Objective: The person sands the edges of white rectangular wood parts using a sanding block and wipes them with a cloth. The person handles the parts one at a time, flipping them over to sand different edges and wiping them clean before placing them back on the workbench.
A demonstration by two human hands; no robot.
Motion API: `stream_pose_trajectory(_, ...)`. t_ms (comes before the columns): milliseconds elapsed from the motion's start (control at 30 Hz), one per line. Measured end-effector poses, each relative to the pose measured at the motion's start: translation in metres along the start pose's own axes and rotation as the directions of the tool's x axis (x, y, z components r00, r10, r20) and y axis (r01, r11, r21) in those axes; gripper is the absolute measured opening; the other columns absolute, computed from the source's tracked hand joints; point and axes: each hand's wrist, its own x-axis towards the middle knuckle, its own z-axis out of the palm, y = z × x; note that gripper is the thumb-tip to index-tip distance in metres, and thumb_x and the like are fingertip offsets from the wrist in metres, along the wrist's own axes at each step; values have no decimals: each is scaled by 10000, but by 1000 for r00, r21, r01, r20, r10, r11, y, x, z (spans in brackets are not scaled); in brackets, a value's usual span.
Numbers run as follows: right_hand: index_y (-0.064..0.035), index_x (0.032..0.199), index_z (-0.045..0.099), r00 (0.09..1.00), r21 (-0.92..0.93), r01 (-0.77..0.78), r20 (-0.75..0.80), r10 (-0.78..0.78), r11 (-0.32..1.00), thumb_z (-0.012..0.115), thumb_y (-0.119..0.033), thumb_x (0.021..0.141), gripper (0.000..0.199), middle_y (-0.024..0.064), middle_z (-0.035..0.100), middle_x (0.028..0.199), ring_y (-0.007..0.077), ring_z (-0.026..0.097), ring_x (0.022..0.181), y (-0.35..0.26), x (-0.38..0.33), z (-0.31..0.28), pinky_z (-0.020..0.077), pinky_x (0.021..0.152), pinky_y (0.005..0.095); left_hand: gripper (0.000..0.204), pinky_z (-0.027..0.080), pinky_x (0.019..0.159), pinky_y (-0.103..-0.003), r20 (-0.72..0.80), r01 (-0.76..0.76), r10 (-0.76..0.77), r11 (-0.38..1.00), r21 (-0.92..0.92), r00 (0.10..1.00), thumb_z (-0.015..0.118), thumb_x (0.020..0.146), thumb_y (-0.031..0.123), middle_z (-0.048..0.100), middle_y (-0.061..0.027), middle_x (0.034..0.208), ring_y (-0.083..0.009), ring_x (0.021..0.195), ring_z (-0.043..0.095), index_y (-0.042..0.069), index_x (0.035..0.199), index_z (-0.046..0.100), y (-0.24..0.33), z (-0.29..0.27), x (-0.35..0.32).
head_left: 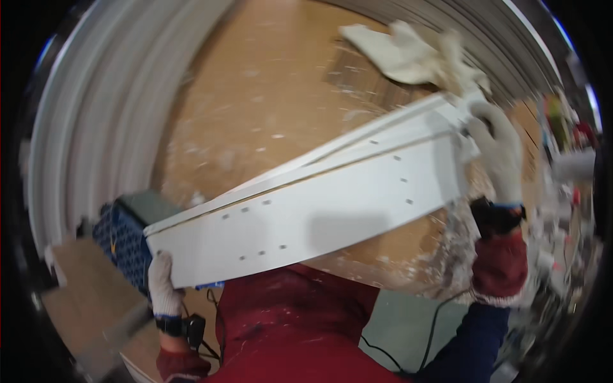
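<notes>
A long white panel (306,210) with several small dark slots lies slantwise across the view, its right end farther away. Along its far edge runs a narrow brown line, and another white strip (377,131) sits just beyond it. My left hand (163,281), in a pale knit glove, is closed on the panel's lower left corner, with its fingers partly hidden. At the other end my gloved right hand (503,143) curls its fingers round the panel's far right end. That end is smeared by motion.
Crumpled cream cloth (408,54) lies on the brown work surface (249,115), among white scraps. Stacked long white profiles (115,96) stand at the left. A blue patterned box (121,239) is near the left hand. Clutter (562,217) and plastic film are at the right; black cables hang below.
</notes>
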Motion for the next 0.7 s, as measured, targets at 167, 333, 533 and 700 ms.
stream_pose_trajectory(167,16,1038,598,977,340,-29,209,-46,940,537,34,865,184,34,573,1036,106,546,945,-23,-12,3,432,877,253,233,528,743,-249,172,76,-53,989,-131,984,680,883,176,626,-8,982,-95,866,621,48,1058,593,14,13,-6)
stream_pose_trajectory(333,0,1022,617,805,597,-6,479,-350,802,579,63,829,206,91,574,1121,158,584,953,-143,-31,68,467,874,277,489,489,871,-250,372,128,22,919,-373,928,672,845,137,615,-79,1122,-140,1023,614,-16,1272,486,5,11,-22)
stream_pose_trajectory(533,-18,1122,625,517,614,219,586,-624,758,662,-22,786,338,118,645,978,216,630,882,-262,-67,169,510,757,326,655,557,853,-329,548,222,63,871,-438,834,643,804,89,559,-133,1237,-200,1069,609,-17,1387,364,-5,15,-24)
stream_pose_trajectory(700,-99,1176,603,320,567,507,575,-753,649,678,-88,799,384,125,637,1010,305,625,917,-310,-86,220,512,791,375,653,618,705,-398,681,315,-35,903,-292,731,599,841,69,553,-139,1194,-233,1052,604,-3,1419,303,7,18,-33)
